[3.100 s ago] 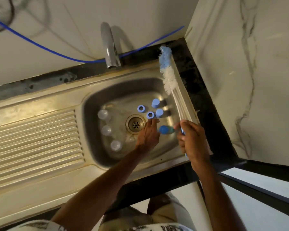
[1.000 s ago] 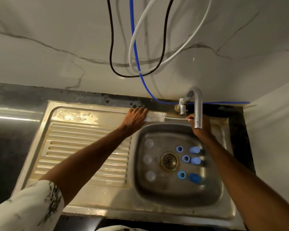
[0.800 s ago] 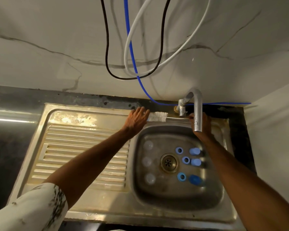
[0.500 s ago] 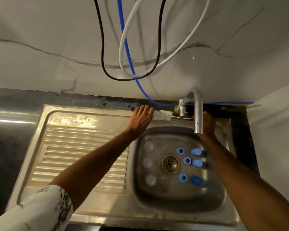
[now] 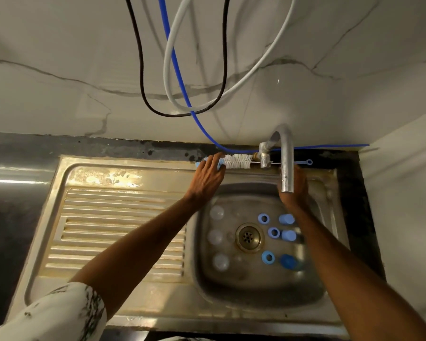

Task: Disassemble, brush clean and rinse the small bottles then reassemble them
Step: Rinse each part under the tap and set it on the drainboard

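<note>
The left hand rests straight fingers on the brush at the sink's back edge, grip slack. The right hand is half hidden behind the tap; I cannot tell its grip.

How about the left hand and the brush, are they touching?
Touching. The head view shows the left hand with its fingertips lying right on the blue end of the brush, with no gap.

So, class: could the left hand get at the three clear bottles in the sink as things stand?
Probably yes: the left hand touches the brush behind the basin, and the clear bottles stand uncovered close by its wrist.
</note>
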`<control>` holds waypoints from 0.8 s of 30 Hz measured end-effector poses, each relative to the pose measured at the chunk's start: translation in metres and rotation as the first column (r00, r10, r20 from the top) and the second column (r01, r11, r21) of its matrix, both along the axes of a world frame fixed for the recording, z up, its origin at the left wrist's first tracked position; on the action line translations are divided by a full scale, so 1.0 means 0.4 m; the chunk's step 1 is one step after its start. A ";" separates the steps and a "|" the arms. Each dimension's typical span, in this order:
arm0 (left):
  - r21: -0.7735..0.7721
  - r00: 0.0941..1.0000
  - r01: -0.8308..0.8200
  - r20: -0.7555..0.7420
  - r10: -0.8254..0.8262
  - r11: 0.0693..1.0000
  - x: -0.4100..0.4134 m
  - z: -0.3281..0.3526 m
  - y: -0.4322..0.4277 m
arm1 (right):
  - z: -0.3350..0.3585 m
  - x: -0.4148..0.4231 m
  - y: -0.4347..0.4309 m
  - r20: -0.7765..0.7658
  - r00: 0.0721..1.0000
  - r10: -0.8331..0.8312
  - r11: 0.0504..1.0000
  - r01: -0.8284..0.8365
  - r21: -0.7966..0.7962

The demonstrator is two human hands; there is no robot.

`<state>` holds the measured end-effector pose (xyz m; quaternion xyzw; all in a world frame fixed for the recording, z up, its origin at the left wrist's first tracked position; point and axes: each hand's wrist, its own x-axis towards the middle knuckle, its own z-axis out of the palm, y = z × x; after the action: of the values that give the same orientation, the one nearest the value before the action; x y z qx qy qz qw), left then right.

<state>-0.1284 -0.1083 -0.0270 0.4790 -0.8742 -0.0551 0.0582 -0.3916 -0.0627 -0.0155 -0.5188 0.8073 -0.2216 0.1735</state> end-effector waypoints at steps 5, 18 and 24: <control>0.001 1.000 0.025 0.005 -0.025 1.000 0.029 0.013 0.085 | -0.075 0.064 0.131 0.037 0.999 -0.015 1.000 0.016 -0.025; 0.137 0.998 0.021 0.053 -0.029 0.990 0.111 -0.036 0.229 | -0.241 0.306 0.240 0.199 0.918 0.343 0.893 -0.385 0.235; 0.116 0.999 0.003 0.046 -0.009 0.993 0.121 -0.082 0.254 | -0.304 0.369 0.143 0.158 0.907 0.389 0.874 -0.418 0.248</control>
<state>-0.0802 -0.0068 -0.0599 0.4801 -0.8720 -0.0945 0.0097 -0.2441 -0.0056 -0.1370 -0.6343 0.6939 -0.0920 0.3280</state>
